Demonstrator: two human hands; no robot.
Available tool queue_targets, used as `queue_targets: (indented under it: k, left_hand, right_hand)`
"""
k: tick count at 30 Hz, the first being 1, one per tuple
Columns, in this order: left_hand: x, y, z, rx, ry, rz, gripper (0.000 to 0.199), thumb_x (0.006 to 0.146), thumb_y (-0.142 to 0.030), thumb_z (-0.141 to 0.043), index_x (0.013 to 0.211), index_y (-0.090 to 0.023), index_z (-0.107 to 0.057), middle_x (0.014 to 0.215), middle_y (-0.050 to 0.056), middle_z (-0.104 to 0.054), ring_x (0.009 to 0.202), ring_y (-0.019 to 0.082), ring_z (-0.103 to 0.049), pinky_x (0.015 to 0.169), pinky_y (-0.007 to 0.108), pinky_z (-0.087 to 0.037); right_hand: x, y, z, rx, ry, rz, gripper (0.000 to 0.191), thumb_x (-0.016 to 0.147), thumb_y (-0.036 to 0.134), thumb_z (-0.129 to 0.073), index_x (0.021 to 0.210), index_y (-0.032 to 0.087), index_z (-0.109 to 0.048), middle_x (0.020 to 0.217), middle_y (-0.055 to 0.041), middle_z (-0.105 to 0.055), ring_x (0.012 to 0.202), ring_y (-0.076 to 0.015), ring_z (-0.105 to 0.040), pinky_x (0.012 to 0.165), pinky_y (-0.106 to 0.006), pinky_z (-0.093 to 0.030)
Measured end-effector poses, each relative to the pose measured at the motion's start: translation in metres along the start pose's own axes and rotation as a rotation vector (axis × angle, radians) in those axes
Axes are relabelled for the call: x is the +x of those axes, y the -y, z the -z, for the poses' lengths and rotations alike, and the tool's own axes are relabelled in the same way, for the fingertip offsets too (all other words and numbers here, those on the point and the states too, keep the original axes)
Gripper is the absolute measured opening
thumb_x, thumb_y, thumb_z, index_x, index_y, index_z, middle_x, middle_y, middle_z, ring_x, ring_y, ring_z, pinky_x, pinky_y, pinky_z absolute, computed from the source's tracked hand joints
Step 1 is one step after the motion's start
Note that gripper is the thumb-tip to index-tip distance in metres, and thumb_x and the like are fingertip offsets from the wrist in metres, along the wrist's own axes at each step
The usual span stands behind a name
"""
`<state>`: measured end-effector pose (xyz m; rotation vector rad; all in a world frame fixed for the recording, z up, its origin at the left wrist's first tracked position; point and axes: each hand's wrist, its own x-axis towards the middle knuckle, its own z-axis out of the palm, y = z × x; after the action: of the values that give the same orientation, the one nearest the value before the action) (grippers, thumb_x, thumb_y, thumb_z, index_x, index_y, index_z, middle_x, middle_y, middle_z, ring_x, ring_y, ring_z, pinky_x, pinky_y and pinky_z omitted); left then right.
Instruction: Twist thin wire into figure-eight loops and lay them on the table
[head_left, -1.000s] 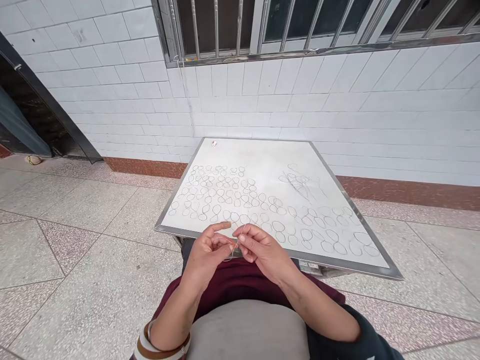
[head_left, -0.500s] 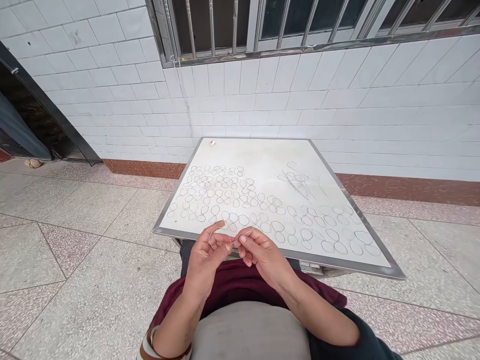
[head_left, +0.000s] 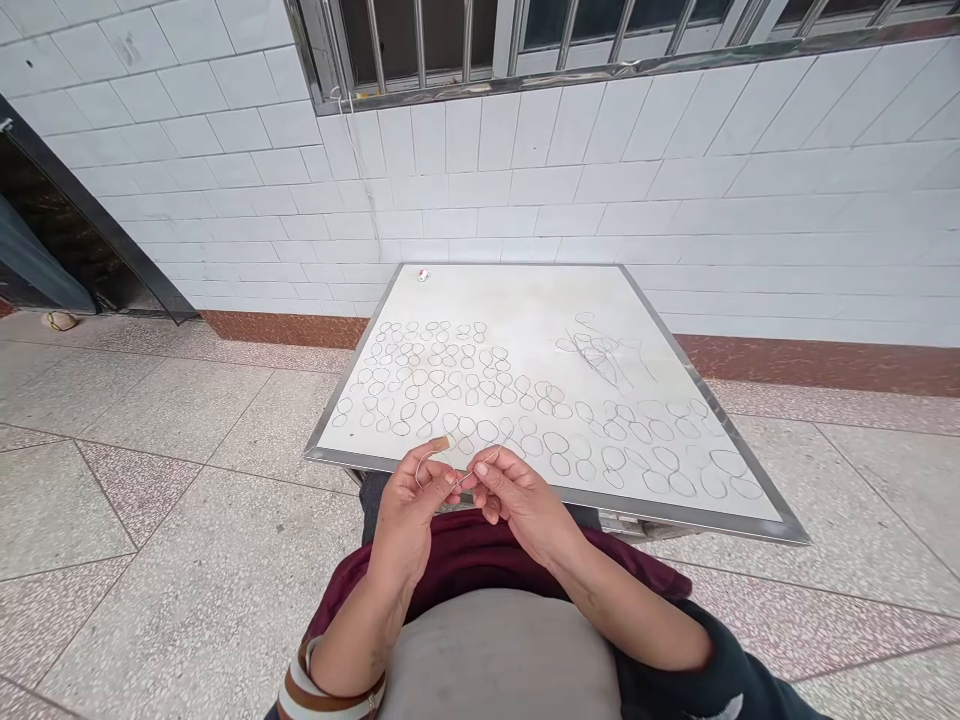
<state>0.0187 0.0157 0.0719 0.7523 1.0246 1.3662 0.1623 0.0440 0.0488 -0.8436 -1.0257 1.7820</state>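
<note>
while pinching thin curved wire (head_left: 466, 477) btwn l hand (head_left: 407, 510) and r hand (head_left: 523, 500), thumb close to fingertips on both, by near edge of table (head_left: 517, 300), could slip or kink it, prob. from loose grip or uneven pull.

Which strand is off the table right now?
The thin strand pinched by the left hand and right hand, at the near edge of the white tabletop; the other strands lie on it, looped or tangled.
</note>
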Motion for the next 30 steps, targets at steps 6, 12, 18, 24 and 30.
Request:
queue_targets:
  k: [6,12,18,24,30]
  left_hand:
    - [0.004,0.001,0.002,-0.009,0.008,0.036,0.034,0.075,-0.023,-0.073,0.108,-0.02,-0.064,0.072,-0.004,-0.06,0.066,0.009,-0.055,0.069,0.025,-0.044]
    - [0.008,0.005,0.005,0.022,0.002,0.028,0.039,0.071,-0.021,-0.077,0.107,-0.02,-0.064,0.075,-0.003,-0.063,0.067,0.01,-0.055,0.072,0.026,-0.044]
    - [0.011,0.009,0.009,0.077,-0.02,0.023,0.041,0.072,-0.02,-0.075,0.111,-0.019,-0.062,0.074,-0.003,-0.062,0.067,0.01,-0.055,0.072,0.026,-0.045]
    - [0.013,0.007,0.013,0.228,0.077,0.073,0.05,0.07,-0.019,-0.075,0.118,-0.021,-0.059,0.071,-0.003,-0.063,0.068,0.011,-0.057,0.073,0.027,-0.046]
    - [0.017,0.009,0.018,0.367,0.141,0.125,0.053,0.069,-0.02,-0.075,0.119,-0.022,-0.058,0.071,-0.003,-0.061,0.065,0.011,-0.054,0.067,0.025,-0.044]
  right_hand:
    - [0.003,-0.003,0.003,0.018,0.001,0.01,0.025,0.083,0.045,-0.066,0.084,0.021,-0.06,0.081,-0.0007,-0.066,0.062,-0.01,-0.053,0.049,-0.02,-0.038]
    - [0.007,-0.005,0.006,0.027,-0.022,0.007,0.025,0.083,0.045,-0.067,0.082,0.021,-0.06,0.08,-0.0001,-0.065,0.061,-0.01,-0.052,0.049,-0.02,-0.038]
    - [0.011,-0.007,0.009,0.013,-0.045,0.028,0.023,0.083,0.044,-0.068,0.089,0.022,-0.064,0.072,0.0028,-0.057,0.056,-0.0073,-0.045,0.047,-0.018,-0.033]
    - [0.013,-0.007,0.012,0.07,-0.017,0.031,0.021,0.081,0.04,-0.071,0.092,0.023,-0.066,0.077,0.0017,-0.058,0.06,-0.0076,-0.049,0.05,-0.02,-0.036]
    - [0.014,-0.004,0.016,-0.013,0.04,0.031,0.016,0.084,0.036,-0.068,0.092,0.023,-0.067,0.075,0.0026,-0.057,0.064,-0.0082,-0.051,0.058,-0.022,-0.041]
